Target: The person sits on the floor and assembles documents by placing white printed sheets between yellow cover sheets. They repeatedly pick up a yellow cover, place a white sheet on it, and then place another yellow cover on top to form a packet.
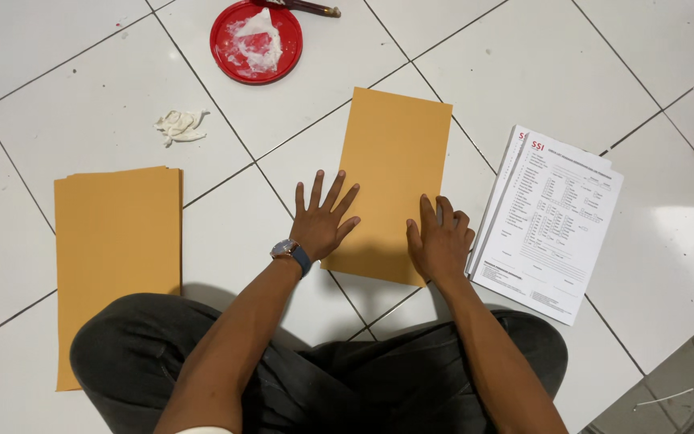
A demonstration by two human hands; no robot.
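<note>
Hands press flat at frame centre: left hand [323, 219] spread, right hand [438, 241] loosely curled, both on a brown envelope [393, 165], gripping nothing.

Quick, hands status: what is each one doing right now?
Left hand: open, fingers spread, flat on the brown envelope, gripping nothing.
Right hand: fingers curled, pressing the same envelope's lower right edge; no grasp visible.

Envelope [395, 161] under both hands, envelope stack [118, 257] to its left, printed forms [552, 221] right, lid [255, 42] beyond.
</note>
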